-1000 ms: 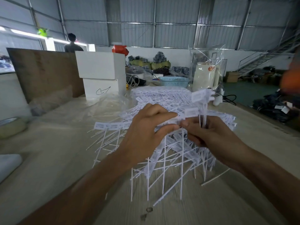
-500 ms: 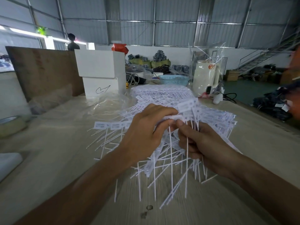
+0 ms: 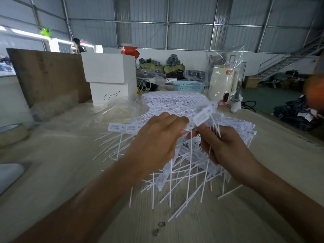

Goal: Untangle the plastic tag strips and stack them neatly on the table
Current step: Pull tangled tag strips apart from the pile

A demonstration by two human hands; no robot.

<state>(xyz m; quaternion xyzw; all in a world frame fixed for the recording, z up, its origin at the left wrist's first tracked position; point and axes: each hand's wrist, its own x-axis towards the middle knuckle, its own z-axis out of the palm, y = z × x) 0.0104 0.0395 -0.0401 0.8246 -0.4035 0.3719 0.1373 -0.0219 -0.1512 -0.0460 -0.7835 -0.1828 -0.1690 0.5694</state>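
White plastic tag strips (image 3: pixel 184 165) lifted in a tangled bunch over the tabletop (image 3: pixel 57 169), neat stack (image 3: pixel 175 99) behind. Both hands together: left hand (image 3: pixel 156 146) and right hand (image 3: pixel 226 148) pinch the bunch's top. Step: untangling. Next: likely pull one strip (image 3: pixel 203 116) free, then stack.

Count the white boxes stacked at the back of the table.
2: the upper box sits on the lower box, which bears a pen scribble, left of the tag strips. More may be hidden behind them.

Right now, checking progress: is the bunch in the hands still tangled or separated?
Tangled: the tag strips cross at many angles below the left hand and right hand, both gripping them.
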